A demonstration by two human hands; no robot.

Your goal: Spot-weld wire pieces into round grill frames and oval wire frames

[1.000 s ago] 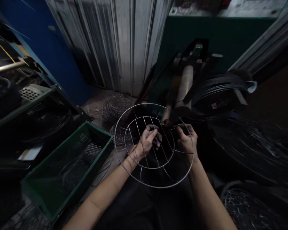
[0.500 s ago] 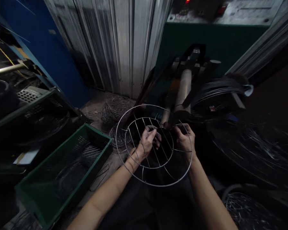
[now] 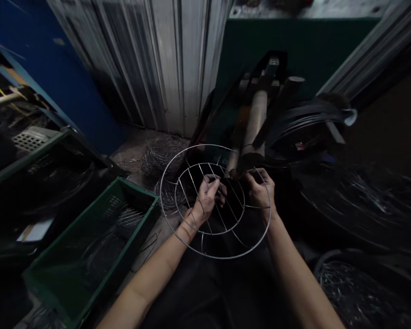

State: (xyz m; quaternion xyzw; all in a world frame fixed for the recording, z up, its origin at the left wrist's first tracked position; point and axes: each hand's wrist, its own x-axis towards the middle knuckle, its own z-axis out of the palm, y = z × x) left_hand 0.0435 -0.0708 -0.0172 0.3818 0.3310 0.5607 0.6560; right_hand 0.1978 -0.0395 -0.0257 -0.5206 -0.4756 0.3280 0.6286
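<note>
A round wire rack (image 3: 215,257) of two rings, with parallel bars across the inner one, lies over both hands and in front of the machine. Beneath its bars, my left hand (image 3: 210,192) is closed in a pinch; what its fingertips hold is too small to make out. My right hand (image 3: 261,187) is closed near the right side of the outer ring, its fingertips by the dark end of the machine's electrode arm (image 3: 256,119). Whatever sits between those fingers is hidden in shadow.
A green crate (image 3: 125,242) with wire pieces stands at the left. Tangled wire (image 3: 160,155) lies on the floor by the corrugated metal wall (image 3: 171,59). At the right are a wire coil (image 3: 301,119) and a tub of small wire parts (image 3: 352,283).
The view has shifted slightly, so the rack, hands and machine sit a little higher and further left. Both hands keep nearly the same pose.
</note>
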